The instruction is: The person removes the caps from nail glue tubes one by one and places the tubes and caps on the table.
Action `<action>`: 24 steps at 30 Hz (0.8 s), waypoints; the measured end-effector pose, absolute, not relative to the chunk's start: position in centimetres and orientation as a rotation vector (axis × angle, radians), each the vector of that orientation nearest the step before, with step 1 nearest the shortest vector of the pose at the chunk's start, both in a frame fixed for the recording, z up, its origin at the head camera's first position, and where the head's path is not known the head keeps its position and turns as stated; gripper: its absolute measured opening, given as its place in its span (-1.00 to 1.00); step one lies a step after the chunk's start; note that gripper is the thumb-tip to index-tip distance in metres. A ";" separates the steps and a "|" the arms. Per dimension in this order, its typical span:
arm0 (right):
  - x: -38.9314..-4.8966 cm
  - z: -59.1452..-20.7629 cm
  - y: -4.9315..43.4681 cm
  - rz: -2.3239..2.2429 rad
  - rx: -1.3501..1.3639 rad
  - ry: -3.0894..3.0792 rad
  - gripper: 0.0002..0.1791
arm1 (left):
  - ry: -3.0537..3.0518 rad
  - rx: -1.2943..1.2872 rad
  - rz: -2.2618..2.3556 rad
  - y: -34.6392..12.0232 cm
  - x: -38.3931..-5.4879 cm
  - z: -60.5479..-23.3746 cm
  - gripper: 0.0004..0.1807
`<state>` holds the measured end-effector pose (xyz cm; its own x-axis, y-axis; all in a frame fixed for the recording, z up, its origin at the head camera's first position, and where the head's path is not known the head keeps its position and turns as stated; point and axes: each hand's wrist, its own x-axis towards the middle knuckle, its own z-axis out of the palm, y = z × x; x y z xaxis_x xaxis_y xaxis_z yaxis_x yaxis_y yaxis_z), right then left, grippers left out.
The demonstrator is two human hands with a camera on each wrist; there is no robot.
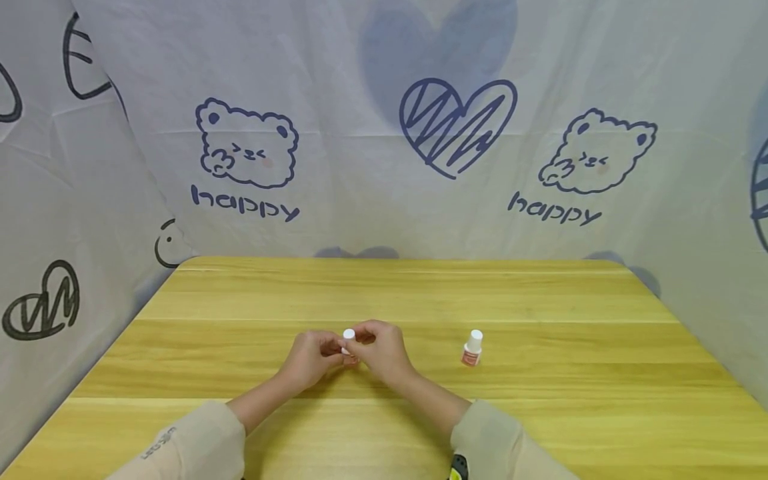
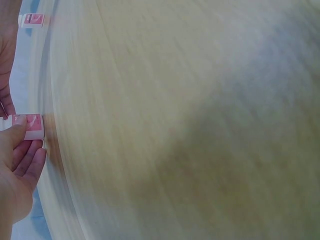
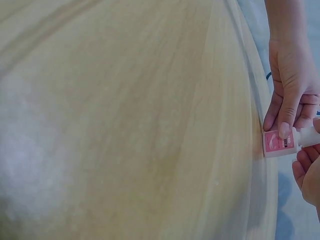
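Observation:
Both hands meet at a small white-capped bottle [image 1: 349, 335] with a pink-red label, left of the table's middle. My left hand [image 1: 308, 361] grips its lower body; in the right wrist view the thumb lies across the pink label [image 3: 274, 142]. My right hand [image 1: 385, 351] pinches the white cap [image 3: 306, 136] from the other side. The bottle stands upright, its base at the tabletop. A second bottle of the same look [image 1: 473, 349] stands upright by itself to the right of my right hand, and also shows at the top of the left wrist view.
The wooden table [image 1: 384, 293] reaches back to a white cloth [image 1: 348, 200] printed with bears, hearts and the word "happy". More cloth hangs at the left and right sides. Wood grain fills most of both wrist views.

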<state>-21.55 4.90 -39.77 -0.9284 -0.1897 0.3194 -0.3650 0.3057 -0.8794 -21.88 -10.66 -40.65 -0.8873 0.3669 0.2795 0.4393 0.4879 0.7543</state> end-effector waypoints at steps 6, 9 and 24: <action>-21.6 -39.6 5.0 1.642 0.555 -2.431 -0.88 | -2.640 -0.718 -1.371 -10.6 -21.9 -40.7 -0.85; -21.6 -39.5 5.1 1.632 0.590 -2.432 -0.87 | -2.638 -0.719 -1.362 -10.6 -21.9 -40.7 -0.86; -21.4 -39.1 5.5 1.613 0.689 -2.465 -0.82 | -2.628 -0.726 -1.369 -10.6 -21.9 -40.7 -0.86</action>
<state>-21.41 5.53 -39.14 -0.8900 -0.3080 0.3361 -0.4314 0.3302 -0.8396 -21.93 -10.57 -40.74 -0.8828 0.3686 0.2912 0.4498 0.4848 0.7501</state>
